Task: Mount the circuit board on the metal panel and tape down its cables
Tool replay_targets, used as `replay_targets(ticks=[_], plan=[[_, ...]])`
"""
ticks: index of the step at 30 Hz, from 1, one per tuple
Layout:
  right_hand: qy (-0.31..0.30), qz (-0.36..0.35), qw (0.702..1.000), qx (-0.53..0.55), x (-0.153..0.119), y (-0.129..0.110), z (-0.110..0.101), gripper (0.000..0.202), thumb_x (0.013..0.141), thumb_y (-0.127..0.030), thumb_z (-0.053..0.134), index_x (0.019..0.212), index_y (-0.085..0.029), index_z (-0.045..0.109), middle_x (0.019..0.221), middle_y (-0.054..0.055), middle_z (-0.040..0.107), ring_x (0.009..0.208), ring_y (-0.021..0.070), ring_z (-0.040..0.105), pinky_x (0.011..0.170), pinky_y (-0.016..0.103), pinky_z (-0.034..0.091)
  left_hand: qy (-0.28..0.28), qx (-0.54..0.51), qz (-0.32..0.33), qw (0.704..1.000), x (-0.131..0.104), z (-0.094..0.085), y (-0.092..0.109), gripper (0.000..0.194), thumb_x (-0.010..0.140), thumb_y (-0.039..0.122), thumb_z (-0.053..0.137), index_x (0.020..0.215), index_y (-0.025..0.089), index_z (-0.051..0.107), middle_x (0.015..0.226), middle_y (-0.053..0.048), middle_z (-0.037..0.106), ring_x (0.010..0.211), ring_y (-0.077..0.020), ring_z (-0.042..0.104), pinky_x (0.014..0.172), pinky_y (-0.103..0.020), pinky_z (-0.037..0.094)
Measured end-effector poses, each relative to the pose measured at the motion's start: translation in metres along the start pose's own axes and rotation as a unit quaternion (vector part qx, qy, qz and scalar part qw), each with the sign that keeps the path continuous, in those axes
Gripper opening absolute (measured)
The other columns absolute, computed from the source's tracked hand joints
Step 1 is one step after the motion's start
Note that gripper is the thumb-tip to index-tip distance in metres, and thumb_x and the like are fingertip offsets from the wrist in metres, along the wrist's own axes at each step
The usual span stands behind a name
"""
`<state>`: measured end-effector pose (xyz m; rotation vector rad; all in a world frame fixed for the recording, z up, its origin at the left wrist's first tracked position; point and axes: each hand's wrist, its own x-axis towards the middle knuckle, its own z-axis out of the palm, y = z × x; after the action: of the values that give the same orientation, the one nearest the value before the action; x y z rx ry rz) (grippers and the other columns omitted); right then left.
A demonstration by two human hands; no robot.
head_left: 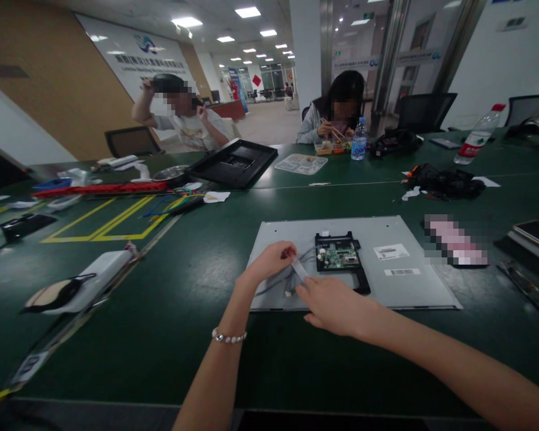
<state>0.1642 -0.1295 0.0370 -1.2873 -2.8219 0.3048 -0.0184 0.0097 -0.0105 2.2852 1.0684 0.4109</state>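
A flat, pale strip (300, 269), tape or ribbon-like, is stretched between my two hands. My left hand (275, 261) pinches its upper end with the fingertips. At the lower end, the thumb and fingers of my right hand (335, 304) close on it. Grey cables (278, 278) run beneath the strip and lead towards a green circuit board (339, 257). That board sits in a black plastic bracket (363, 279) on the grey metal back of a display panel (413, 245), which lies flat on the table. Two white labels are stuck on the panel's right half.
The green table (184, 335) also carries a black monitor housing (236, 163), a white power strip (90, 281), a phone (457, 240) and a water bottle (478, 134). Across it, one person (314, 123) eats with chopsticks and another person (193, 123) sits with raised hands.
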Motion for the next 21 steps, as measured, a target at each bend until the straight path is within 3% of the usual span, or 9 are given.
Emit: replay_targets(ticks=[8,15,21], plan=[[0.049,0.007,0.998,0.027,-0.017,-0.001,0.026,0.066,0.085,-0.039,0.061,0.137,-0.002,0.044,0.143,0.027,0.042,0.131,0.0347,0.043,0.103,0.046,0.042,0.015,0.03,-0.003,0.999,0.0,0.0,0.0,0.015,0.078,0.016,0.05,0.089,0.017,0.061,0.082,-0.003,0.063,0.075,-0.0161,0.058,0.072,-0.028,0.046],[0.084,0.003,0.993,0.078,-0.029,0.003,0.035,0.063,0.089,-0.034,0.056,0.14,-0.003,0.039,0.148,0.023,0.036,0.137,0.03,0.035,0.112,0.044,0.032,0.028,0.033,0.0,0.999,-0.002,-0.004,0.007,0.016,0.078,0.014,0.049,0.087,0.016,0.062,0.081,-0.003,0.064,0.074,-0.0164,0.059,0.073,-0.028,0.046],[0.114,0.018,0.985,0.13,-0.037,0.007,0.029,0.058,0.092,-0.035,0.049,0.143,-0.011,0.037,0.149,0.017,0.039,0.136,0.0257,0.037,0.11,0.043,0.035,0.046,0.051,0.018,0.997,-0.003,-0.009,0.009,0.016,0.08,0.014,0.049,0.089,0.016,0.063,0.085,-0.003,0.064,0.077,-0.0165,0.059,0.076,-0.029,0.047]])
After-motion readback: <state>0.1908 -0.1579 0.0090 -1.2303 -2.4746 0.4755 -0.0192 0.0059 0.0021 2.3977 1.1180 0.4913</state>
